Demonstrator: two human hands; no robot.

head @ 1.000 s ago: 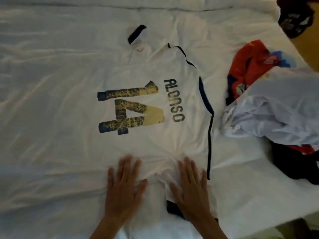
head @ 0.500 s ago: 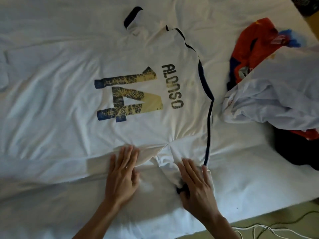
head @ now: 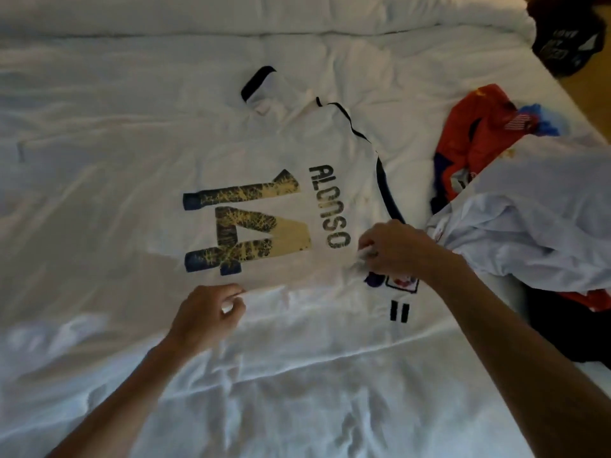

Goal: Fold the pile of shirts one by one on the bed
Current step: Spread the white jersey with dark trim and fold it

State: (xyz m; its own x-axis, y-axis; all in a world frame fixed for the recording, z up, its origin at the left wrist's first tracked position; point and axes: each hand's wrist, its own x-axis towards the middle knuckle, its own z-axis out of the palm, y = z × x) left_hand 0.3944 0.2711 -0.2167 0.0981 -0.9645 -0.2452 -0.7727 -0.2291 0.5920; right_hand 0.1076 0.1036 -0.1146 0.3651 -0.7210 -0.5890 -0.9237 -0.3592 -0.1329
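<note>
A: Entry one, the item in hand?

B: White jersey (head: 264, 193), number 14 and a name printed on its back, lying flat and back-side up on the bed (head: 99, 77). I log it as directly under and beyond both hands.

A: Hands?

B: Left hand (head: 206, 317): thumb and fingers pinching the near edge of the jersey, just below the number. Right hand (head: 393, 251): fingers curled, gripping a bunch of white cloth beside the end of the name, at the near sleeve. Neither hand is spread flat.

A: Step?

B: My reading: first lengthwise fold of this jersey. The near side is picked up at two points, ready to be carried away from me over the number.

A: Next move?

B: I would lift both pinches together, keep the edge taut between them, and lay it across the back so the sleeve tucks in. An uneven lift would likely crease the print.

A: Orientation?

B: Collar points toward my right hand's side, hem out past my left hand. Long axis runs left to right across my view. The far sleeve (head: 259, 82), dark-cuffed, lies beyond the hands.

A: Remaining stock?

B: Pile of shirts (head: 529, 206), just to the outside of my right forearm: pale, red and dark ones heaped, unfolded. I judge the task far from done. A dark garment (head: 565, 38) sits well beyond the pile; its kind I cannot tell.
</note>
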